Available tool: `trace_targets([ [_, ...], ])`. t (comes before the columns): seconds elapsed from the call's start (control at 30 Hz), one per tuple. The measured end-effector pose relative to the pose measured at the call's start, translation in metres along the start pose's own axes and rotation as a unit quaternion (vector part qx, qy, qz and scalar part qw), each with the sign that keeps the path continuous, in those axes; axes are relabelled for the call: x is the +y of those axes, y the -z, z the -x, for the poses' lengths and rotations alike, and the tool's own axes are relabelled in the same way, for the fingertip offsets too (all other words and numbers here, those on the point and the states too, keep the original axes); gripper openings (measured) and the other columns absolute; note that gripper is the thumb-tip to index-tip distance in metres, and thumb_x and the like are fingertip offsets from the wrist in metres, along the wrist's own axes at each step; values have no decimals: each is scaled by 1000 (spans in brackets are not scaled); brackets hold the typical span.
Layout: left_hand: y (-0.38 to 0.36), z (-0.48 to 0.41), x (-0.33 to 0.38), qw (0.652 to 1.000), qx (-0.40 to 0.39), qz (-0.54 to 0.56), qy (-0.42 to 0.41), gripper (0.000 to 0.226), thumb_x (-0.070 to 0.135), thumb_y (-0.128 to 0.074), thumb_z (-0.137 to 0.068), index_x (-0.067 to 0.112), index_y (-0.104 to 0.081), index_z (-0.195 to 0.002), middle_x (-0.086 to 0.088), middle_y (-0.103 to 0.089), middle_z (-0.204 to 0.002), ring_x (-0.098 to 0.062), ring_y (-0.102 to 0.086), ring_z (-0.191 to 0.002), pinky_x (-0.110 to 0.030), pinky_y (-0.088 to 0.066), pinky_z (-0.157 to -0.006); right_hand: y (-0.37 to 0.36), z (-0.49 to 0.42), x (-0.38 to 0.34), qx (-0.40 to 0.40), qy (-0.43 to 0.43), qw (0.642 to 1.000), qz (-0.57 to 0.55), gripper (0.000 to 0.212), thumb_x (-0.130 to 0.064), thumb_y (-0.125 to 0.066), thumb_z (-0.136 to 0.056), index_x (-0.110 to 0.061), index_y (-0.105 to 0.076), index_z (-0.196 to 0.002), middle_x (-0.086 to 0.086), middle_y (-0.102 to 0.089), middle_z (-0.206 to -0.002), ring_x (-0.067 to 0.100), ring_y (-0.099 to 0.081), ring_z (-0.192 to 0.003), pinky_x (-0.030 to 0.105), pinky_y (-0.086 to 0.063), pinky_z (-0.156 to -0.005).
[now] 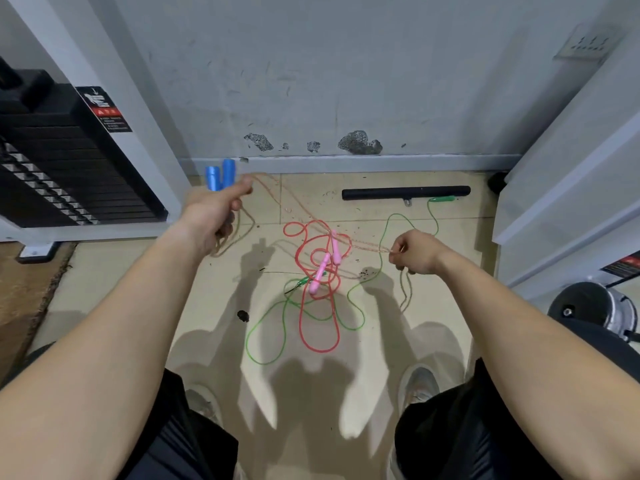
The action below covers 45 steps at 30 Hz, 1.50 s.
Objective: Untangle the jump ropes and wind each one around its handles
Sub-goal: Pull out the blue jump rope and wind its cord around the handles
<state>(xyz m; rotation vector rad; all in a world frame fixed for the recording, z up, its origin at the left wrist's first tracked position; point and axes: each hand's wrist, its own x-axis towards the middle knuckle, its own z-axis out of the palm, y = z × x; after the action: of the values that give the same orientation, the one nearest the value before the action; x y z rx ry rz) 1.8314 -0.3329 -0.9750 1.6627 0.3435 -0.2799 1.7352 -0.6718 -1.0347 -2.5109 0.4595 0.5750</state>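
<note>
Above a tiled floor [207, 306], seen from the person's own head, two bare forearms reach forward. The left hand [214, 216], raised near the wall, has its grip closed round a pair of blue handles [220, 176] held side by side, with loose tan loops hanging below the fist. From its thumb a tan rope [370, 247] runs stretched, down and across to the right hand [415, 252], whose grip pinches the rope between curled fingers; the slack end dangles beneath.

Under that span lie the other two ropes, tangled together. A red rope [320, 350] has its pink handles [320, 271] at the heart of the knot. A green rope [247, 344] loops through it, with one green handle [443, 199] far off beside a black bar [405, 192].

Winding the tan rope appears to be the step in hand. To do it well, I judge, hold the span tight and lifted clear of the red loops (it passes right over them, and whether it is fully free cannot be told). Feed it through the right pinch and lay each turn snugly beside the last around both handles, so none slips off.
</note>
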Motion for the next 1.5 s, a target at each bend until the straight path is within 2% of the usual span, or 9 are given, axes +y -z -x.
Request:
trace_targets([
  [0.1, -15, 13, -4, 987, -18, -153, -43, 30, 44, -75, -85, 16, -65, -86, 4, -47, -54, -12, -28, -42, -20, -22, -39, 7, 0, -3, 85, -36, 995, 47, 12, -23, -55, -91, -27, -65, -87, 1, -73, -101, 26, -67, -92, 40, -57, -86],
  [0.3, -40, 39, 3, 991, -102, -73, -55, 26, 42, -67, -93, 17, -64, -87, 6, -50, -55, -11, -35, -48, -20, -28, -42, 10, 9, -29, 52, -28, 996, 73, 72, -12, -55, -83, -23, -39, -152, 7, -44, -152, 26, -50, -132, 37, -46, -104],
  [0.43, -59, 54, 6, 977, -205, 53, 26, 29, 43, -55, -100, 18, -55, -86, 1, -54, -63, -11, -34, -45, -21, -30, -45, 1, 35, -85, 6, 133, 961, -244, 45, -11, -60, -91, -16, -60, -135, 6, -65, -132, 14, -60, -109, 12, -45, -85],
  [0.57, -74, 63, 7, 953, -216, 199, 77, 25, 36, -48, -104, 15, -54, -92, -2, -64, -73, -15, -55, -56, -22, -49, -49, -17, 52, -121, -162, 162, 886, -403, 34, -47, -55, -87, -23, -65, -108, 3, -72, -100, 20, -67, -89, 36, -44, -85],
  [0.67, -79, 62, 5, 961, -172, 207, 64, 23, 36, -47, -105, 18, -54, -92, 0, -73, -85, -12, -65, -64, -25, -52, -60, -28, 54, -125, -182, 170, 867, -432, 35, -45, -49, -101, -12, -60, -106, 9, -66, -77, 25, -65, -69, 33, -51, -71],
  [0.9, -72, 54, 5, 979, -124, 158, 42, 20, 40, -56, -100, 23, -67, -99, 6, -72, -91, -7, -61, -65, -22, -40, -63, -22, 45, -122, 1, 213, 892, -399, 23, -26, -45, -106, -15, -63, -96, -6, -43, -56, 11, -32, -50, 28, -26, -48],
  [1.1, -63, 56, 10, 971, -119, 202, 52, 16, 23, -75, -89, 15, -71, -102, 5, -71, -73, -7, -68, -64, -16, -55, -63, -6, 46, -119, -1, 187, 890, -416, 25, -20, -47, -104, -18, -67, -89, 2, -48, -60, 14, -33, -49, 24, -26, -44],
  [1.33, -58, 52, 4, 974, -129, 178, 48, 22, 15, -77, -85, 16, -65, -103, -4, -71, -94, -16, -73, -76, -21, -57, -66, 2, 42, -112, 31, 219, 924, -311, 27, -24, -51, -102, -20, -73, -85, -14, -38, -56, 4, -34, -50, 27, -27, -55],
  [1.5, -40, 35, -1, 982, -52, -137, -120, 25, 36, -77, -84, 21, -69, -102, 5, -70, -104, -11, -65, -100, -26, -49, -90, 11, 44, -108, 5, 237, 958, -159, 29, -29, -53, -100, -29, -69, -77, -12, -41, -55, 9, -37, -51, 28, -30, -53],
])
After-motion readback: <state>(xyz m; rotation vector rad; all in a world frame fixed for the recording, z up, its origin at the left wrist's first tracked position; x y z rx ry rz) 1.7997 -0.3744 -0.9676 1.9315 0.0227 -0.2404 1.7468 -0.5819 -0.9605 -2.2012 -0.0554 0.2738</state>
